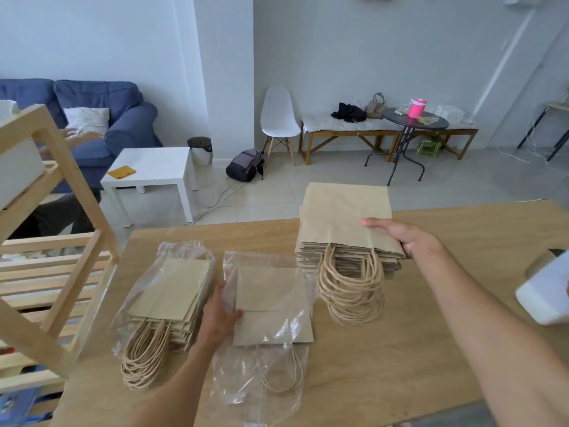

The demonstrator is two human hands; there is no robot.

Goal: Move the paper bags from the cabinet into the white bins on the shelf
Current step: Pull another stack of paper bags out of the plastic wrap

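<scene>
Three lots of brown paper bags with twine handles lie on a wooden top [400, 349]. My right hand [409, 238] grips the right edge of a thick bare stack of bags [341, 220], thumb on top. My left hand [220, 315] holds the left edge of a thin plastic-wrapped bag pack [272, 306] in the middle. A thicker plastic-wrapped stack [171, 294] lies at the left. A white bin [15, 167] sits on the wooden shelf [61, 266] at the far left.
A white object [545, 300] sits at the right edge of the top. Behind the shelf another person's hand [78, 135] shows, in front of a blue sofa [101, 118]. Beyond are a white side table [151, 171], a white chair, a bench and a round table.
</scene>
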